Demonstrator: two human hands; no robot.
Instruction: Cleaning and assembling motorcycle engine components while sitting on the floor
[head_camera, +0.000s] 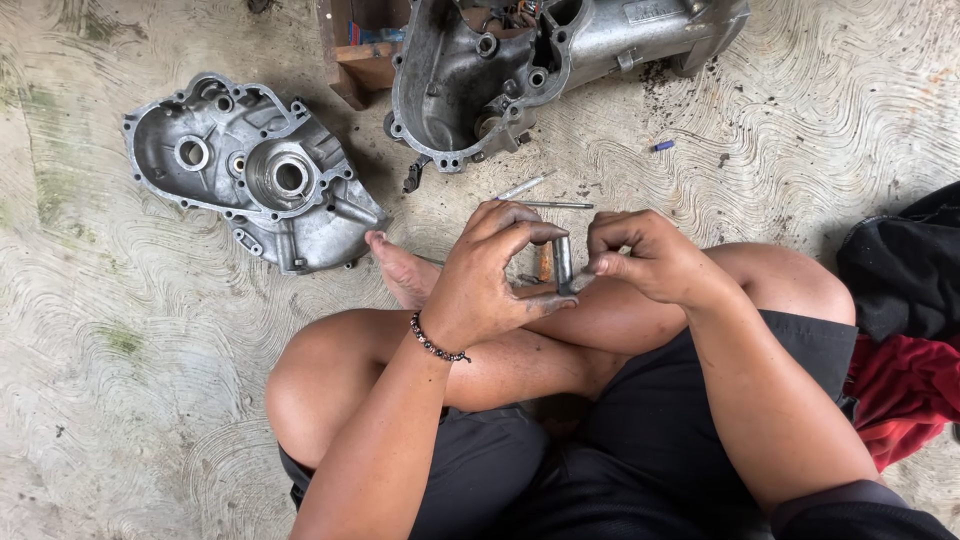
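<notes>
Standing upright in left hand (490, 285) grip, metal sleeve (563, 262)

Head-worn view, steeply downward, close.

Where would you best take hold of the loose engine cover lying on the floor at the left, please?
Probably at the engine cover rim, from its left end: it lies flat, hollow side up, with bare floor there, so fingers could hook over the raised edge.

Dull grey metal sleeve (563, 262), matt cast-metal engine cases (250, 170), rough swirl-textured concrete floor (120, 330), black cloth shorts (640, 450)
</notes>
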